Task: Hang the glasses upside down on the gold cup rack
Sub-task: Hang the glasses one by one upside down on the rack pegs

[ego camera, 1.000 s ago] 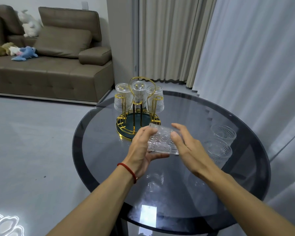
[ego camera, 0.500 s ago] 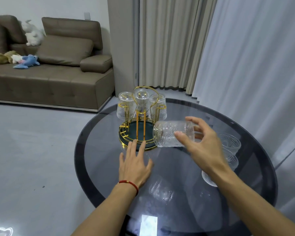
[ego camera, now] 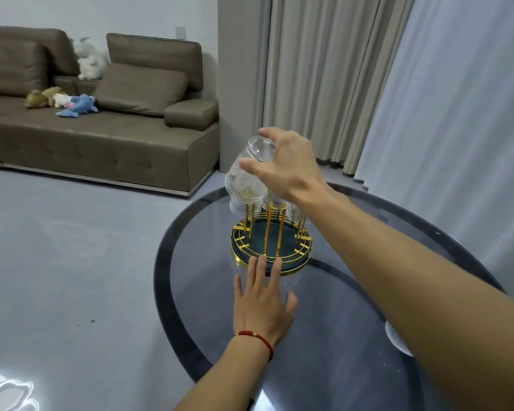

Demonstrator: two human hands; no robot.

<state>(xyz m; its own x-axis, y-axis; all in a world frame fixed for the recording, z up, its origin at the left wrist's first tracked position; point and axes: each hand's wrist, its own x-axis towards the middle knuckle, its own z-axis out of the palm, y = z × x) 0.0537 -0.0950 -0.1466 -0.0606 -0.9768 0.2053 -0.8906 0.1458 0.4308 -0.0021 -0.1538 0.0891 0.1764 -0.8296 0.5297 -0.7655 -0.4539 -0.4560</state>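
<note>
My right hand (ego camera: 285,166) grips a clear embossed glass (ego camera: 247,179) by its base, mouth down and tilted, just above the left side of the gold cup rack (ego camera: 270,247). The rack has gold prongs over a round dark green base with a gold rim. Glasses hanging on it (ego camera: 238,207) show only partly behind the held glass and my hand. My left hand (ego camera: 261,304) lies flat on the dark glass table (ego camera: 353,307), fingers spread, fingertips touching the rack's front rim.
Part of another glass (ego camera: 396,339) peeks out beside my right forearm near the table's right side. A brown sofa (ego camera: 101,134) with plush toys stands far left. Curtains (ego camera: 398,84) hang behind and to the right of the table.
My right hand has lifted the glass from lying sideways beside the rack to mouth-down above it. My left hand slid forward to the rack's base. The view moved closer.
</note>
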